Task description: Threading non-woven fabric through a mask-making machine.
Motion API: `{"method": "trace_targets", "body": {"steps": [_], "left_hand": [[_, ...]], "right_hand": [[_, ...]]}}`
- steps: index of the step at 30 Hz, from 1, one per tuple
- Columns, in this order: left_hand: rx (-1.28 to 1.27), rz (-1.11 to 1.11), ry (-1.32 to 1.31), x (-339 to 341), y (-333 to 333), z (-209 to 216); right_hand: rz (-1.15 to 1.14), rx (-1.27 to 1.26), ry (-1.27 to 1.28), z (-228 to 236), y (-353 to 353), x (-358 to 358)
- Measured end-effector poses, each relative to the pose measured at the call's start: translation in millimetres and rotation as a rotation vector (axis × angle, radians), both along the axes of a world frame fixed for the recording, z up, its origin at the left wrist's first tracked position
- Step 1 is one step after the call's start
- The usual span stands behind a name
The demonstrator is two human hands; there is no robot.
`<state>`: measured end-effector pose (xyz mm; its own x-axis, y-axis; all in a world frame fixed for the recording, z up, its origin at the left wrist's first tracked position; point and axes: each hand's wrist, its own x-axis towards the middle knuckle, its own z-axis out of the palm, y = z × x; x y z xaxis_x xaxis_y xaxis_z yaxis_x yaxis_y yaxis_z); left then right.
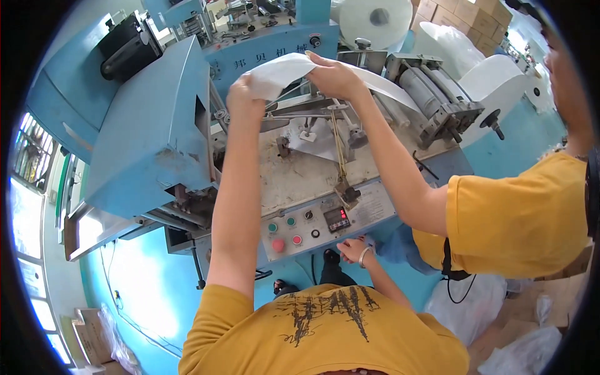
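Observation:
A strip of white sheet [279, 72] arches above the machine bed. My left hand [246, 95] is raised, its fingers closed on the strip's left end. Farther right, a co-worker's hand [333, 76] holds the same strip from above; that arm comes from a yellow sleeve on the right. My right hand [354, 250], with a bracelet at the wrist, hangs low in front of the control panel [294, 231]. Its fingers are curled together, and nothing shows in them. Below the strip are metal rods and a small metal arm [338, 134] with a yellowish band.
A blue machine housing [144, 125] rises at the left. Metal rollers [431, 87] stand on the bed's right, with a large white roll [375, 22] behind. The co-worker [519, 219] stands close at my right. Cardboard boxes [472, 22], plastic bags [472, 306] and floor cables [128, 319] lie around.

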<state>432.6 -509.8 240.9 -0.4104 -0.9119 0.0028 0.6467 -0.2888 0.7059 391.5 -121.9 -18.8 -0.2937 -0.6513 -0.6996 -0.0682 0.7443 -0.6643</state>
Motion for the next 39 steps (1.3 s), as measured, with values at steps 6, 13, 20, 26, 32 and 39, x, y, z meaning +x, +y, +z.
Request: {"method": "trace_targets", "body": {"steps": [6, 13, 20, 26, 32, 39], "left_hand": [[0.052, 0.284, -0.272, 26, -2, -25], [-0.398, 0.459, -1.246, 67, -5, -75], [-0.418, 0.493, -0.528, 55, 57, -45], [-0.538, 0.706, -1.195, 63, -8, -106], [-0.685, 0.862, -0.923, 38, 19, -48], [-0.751, 0.872, -0.712, -18, 45, 56]], "right_hand": [[0.065, 0.038, -0.074, -3, -2, -26], [0.164, -0.036, 0.181, -10, 13, -11], [0.099, -0.006, 0.205, 17, 24, -21], [0.096, -0.112, 0.062, 65, 5, -53], [0.116, -0.321, 0.02, 145, -33, -136], [-0.106, -0.704, 0.347, 183, -76, -271]]}}
